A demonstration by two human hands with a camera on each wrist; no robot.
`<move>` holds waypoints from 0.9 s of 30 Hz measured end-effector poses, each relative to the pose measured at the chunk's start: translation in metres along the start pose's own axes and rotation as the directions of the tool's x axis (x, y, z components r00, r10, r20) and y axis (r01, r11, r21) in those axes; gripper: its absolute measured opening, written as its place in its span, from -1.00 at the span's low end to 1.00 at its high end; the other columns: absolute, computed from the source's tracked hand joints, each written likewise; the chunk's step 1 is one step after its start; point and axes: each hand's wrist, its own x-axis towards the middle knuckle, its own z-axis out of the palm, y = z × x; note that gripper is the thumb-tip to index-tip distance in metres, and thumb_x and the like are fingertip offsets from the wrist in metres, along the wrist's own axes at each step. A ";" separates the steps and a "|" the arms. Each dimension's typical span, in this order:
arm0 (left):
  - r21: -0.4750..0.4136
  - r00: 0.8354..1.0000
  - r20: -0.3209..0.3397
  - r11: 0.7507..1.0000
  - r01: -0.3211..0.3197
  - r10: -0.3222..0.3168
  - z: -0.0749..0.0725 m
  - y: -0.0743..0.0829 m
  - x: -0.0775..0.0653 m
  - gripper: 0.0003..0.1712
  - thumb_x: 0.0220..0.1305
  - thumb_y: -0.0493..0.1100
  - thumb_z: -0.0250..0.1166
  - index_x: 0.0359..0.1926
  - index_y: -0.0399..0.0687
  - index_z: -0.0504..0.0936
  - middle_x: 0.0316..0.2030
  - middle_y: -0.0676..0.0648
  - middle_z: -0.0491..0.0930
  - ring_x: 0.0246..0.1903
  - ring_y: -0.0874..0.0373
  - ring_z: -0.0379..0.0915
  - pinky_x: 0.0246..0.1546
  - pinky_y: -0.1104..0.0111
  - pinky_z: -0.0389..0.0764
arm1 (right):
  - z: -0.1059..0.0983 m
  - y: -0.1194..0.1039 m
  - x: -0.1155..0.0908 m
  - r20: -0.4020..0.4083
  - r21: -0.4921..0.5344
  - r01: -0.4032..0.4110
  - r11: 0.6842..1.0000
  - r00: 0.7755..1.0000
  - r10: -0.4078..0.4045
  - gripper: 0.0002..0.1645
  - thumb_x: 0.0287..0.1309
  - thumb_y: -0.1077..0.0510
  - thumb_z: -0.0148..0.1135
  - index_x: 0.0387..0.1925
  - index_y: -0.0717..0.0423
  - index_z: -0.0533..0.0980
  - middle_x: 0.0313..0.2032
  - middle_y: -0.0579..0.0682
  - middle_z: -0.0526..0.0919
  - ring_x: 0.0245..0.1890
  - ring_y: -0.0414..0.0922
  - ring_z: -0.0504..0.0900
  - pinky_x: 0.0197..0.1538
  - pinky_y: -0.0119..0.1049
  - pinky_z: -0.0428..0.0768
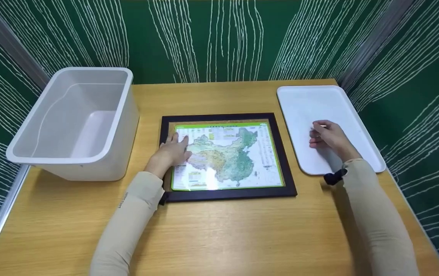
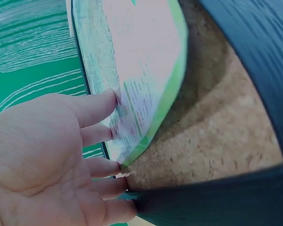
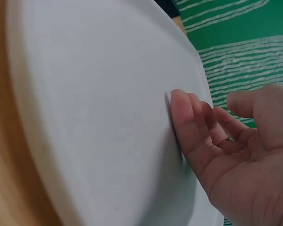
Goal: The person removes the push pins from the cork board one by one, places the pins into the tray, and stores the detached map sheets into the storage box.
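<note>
A map sheet (image 1: 223,157) with a green border lies on a dark-framed cork board (image 1: 227,196) in the middle of the table. My left hand (image 1: 170,153) rests on its left side, fingers spread over the sheet's edge. Up close in the left wrist view, the left fingertips touch the green-edged map (image 2: 146,108) and the frame, with bare cork (image 2: 221,132) beside them. My right hand (image 1: 330,138) is over the white tray (image 1: 307,103), its fingers loosely bent. In the right wrist view the thumb stands apart from the fingers (image 3: 181,110), and nothing shows between them.
A deep translucent white bin (image 1: 127,115) stands at the left of the wooden table (image 1: 227,234). Green panels (image 1: 235,42) with white wavy lines and metal posts (image 1: 377,42) close in the back and sides. Light glares on the map's lower part.
</note>
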 end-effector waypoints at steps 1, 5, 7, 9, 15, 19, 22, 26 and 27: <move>0.004 1.000 -0.003 1.000 0.000 0.000 0.000 0.000 0.000 -0.24 0.60 0.10 -0.04 0.63 -0.05 -0.05 0.58 -0.34 -0.34 0.56 -0.24 -0.49 0.49 -0.14 -0.18 | 0.001 -0.002 -0.002 0.018 0.003 0.007 1.000 1.000 -0.007 -0.26 0.55 -0.13 -0.06 0.51 0.19 0.10 0.13 0.19 0.42 -0.20 -0.14 0.69 -0.04 -0.19 0.71; 0.007 1.000 -0.005 1.000 0.001 -0.001 -0.001 -0.001 0.000 -0.23 0.60 0.11 -0.04 0.63 -0.05 -0.04 0.59 -0.34 -0.33 0.56 -0.23 -0.50 0.49 -0.15 -0.18 | 0.007 -0.013 -0.013 0.080 0.003 0.043 0.999 0.996 -0.043 -0.27 0.56 -0.06 -0.03 0.54 0.20 0.06 0.26 0.27 0.33 -0.09 -0.04 0.69 0.03 -0.09 0.69; 0.006 1.000 -0.004 1.000 0.001 -0.001 -0.001 -0.001 0.000 -0.23 0.59 0.12 -0.04 0.63 -0.04 -0.04 0.59 -0.34 -0.34 0.56 -0.22 -0.50 0.48 -0.16 -0.17 | 0.012 -0.018 -0.019 0.111 -0.005 0.071 0.997 0.991 -0.070 -0.27 0.56 -0.04 -0.02 0.53 0.22 0.06 0.29 0.31 0.31 -0.03 0.02 0.68 0.06 -0.04 0.67; 0.003 1.000 -0.005 1.000 0.003 -0.003 -0.001 0.000 0.000 -0.23 0.59 0.11 -0.04 0.63 -0.04 -0.04 0.59 -0.34 -0.34 0.56 -0.22 -0.50 0.48 -0.18 -0.15 | 0.018 -0.024 -0.026 0.143 -0.021 0.100 0.995 0.985 -0.096 -0.27 0.55 -0.03 0.01 0.52 0.23 0.07 0.30 0.32 0.31 0.03 0.06 0.67 0.07 -0.03 0.66; -0.012 1.000 -0.018 1.000 0.016 -0.016 -0.001 0.000 -0.001 -0.23 0.58 0.12 -0.01 0.63 -0.01 -0.01 0.59 -0.32 -0.32 0.56 -0.22 -0.46 0.47 -0.18 -0.08 | 0.040 -0.037 -0.042 0.253 -0.056 0.181 0.982 0.954 -0.161 -0.28 0.54 -0.05 0.03 0.49 0.26 0.11 0.30 0.33 0.32 0.15 0.15 0.57 0.06 -0.07 0.67; 0.001 1.000 -0.006 1.000 0.011 -0.011 -0.002 0.001 0.000 -0.22 0.58 0.12 -0.01 0.63 -0.02 -0.02 0.59 -0.33 -0.32 0.56 -0.23 -0.46 0.47 -0.18 -0.06 | 0.054 -0.041 -0.049 0.319 -0.033 0.195 0.980 0.931 -0.175 -0.26 0.54 -0.04 0.05 0.50 0.26 0.09 0.32 0.35 0.32 0.19 0.22 0.49 0.13 -0.05 0.63; 0.021 1.000 0.007 1.000 0.007 -0.007 -0.003 0.001 0.001 -0.22 0.58 0.11 -0.03 0.63 -0.04 -0.04 0.58 -0.35 -0.32 0.56 -0.26 -0.45 0.47 -0.17 -0.05 | 0.065 -0.043 -0.052 0.376 -0.001 0.184 0.983 0.911 -0.170 -0.21 0.52 -0.02 0.10 0.50 0.30 0.05 0.36 0.37 0.26 0.25 0.25 0.45 0.18 0.00 0.59; 0.017 1.000 0.004 1.000 0.018 -0.018 -0.004 0.002 0.002 -0.22 0.58 0.10 -0.03 0.63 -0.06 -0.05 0.58 -0.36 -0.32 0.55 -0.29 -0.43 0.47 -0.17 -0.07 | 0.076 -0.044 -0.054 0.423 0.024 0.158 0.987 0.893 -0.153 -0.19 0.50 -0.02 0.13 0.50 0.31 0.05 0.41 0.35 0.20 0.32 0.27 0.40 0.20 0.01 0.57; 0.013 1.000 0.002 1.000 0.021 -0.021 -0.004 0.002 0.001 -0.22 0.58 0.10 -0.03 0.63 -0.06 -0.05 0.58 -0.36 -0.32 0.55 -0.29 -0.43 0.47 -0.17 -0.08 | 0.078 -0.044 -0.055 0.428 0.023 0.156 0.988 0.891 -0.150 -0.19 0.50 -0.02 0.12 0.50 0.31 0.05 0.41 0.35 0.20 0.32 0.27 0.39 0.20 0.02 0.57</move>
